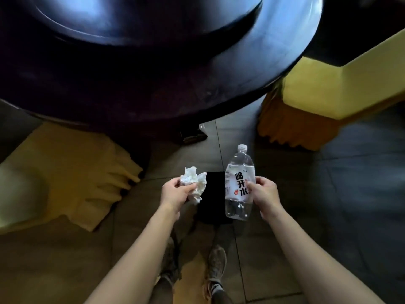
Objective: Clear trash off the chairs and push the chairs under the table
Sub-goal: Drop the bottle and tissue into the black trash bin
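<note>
The left hand (175, 195) has its grip closed on a crumpled tissue (194, 183), and the right hand (265, 194) has its grip closed round a clear capped bottle (238, 183), both held above the tiled floor (350, 194). The dark round counter (153, 73) lies ahead, with a yellow-covered chair (65, 172) at left and another chair (328, 95) at right, both partly clear of its edge.

Between your left fingers (175, 185) the crumpled tissue (194, 184) is white. Against your right fingers (252, 187) the clear bottle (239, 183) has a white cap and a white label with black characters and red marks. Beyond them, the worktop (153, 80) is glossy black, the chair covers (341, 84) yellow.
</note>
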The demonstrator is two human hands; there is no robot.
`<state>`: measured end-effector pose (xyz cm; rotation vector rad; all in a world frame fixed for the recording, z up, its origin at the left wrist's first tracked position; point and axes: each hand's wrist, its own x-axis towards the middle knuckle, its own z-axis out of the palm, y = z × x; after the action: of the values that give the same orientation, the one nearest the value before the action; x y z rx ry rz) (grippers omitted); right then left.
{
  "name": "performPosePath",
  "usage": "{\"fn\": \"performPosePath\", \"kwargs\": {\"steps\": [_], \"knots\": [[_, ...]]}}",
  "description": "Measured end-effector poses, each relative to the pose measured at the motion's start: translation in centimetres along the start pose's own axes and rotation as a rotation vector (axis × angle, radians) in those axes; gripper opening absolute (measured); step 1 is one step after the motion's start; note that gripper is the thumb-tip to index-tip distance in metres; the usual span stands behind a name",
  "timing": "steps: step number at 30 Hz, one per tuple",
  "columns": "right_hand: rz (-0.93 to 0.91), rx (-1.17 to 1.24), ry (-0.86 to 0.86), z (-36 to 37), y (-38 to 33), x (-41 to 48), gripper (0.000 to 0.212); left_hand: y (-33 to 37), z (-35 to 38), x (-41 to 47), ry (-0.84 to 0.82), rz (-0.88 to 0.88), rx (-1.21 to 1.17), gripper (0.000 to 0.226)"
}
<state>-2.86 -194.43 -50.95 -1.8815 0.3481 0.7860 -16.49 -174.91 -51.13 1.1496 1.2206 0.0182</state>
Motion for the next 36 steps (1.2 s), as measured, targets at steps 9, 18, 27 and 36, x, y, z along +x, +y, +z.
{"fn": "performPosePath", "kwargs": {"steps": [9,18,27,36], "knots": [[0.054,-0.165,-0.009,-0.7,14.3,12.6,0.009,-14.5,7.5,13.9,-0.013,-0.115,0.222,0.045],[0.081,-0.262,-0.052,3.6,22.7,21.1,0.016,-21.3,10.0,23.9,-0.014,-0.089,0.422,0.07],[0.142,-0.309,0.011,12.9,23.8,25.9,0.023,-20.5,6.3,25.4,-0.043,0.054,0.735,0.044],[0.179,-0.398,0.057,13.9,24.1,24.7,0.041,-19.7,3.5,23.9,-0.146,0.055,0.792,0.044]]}}
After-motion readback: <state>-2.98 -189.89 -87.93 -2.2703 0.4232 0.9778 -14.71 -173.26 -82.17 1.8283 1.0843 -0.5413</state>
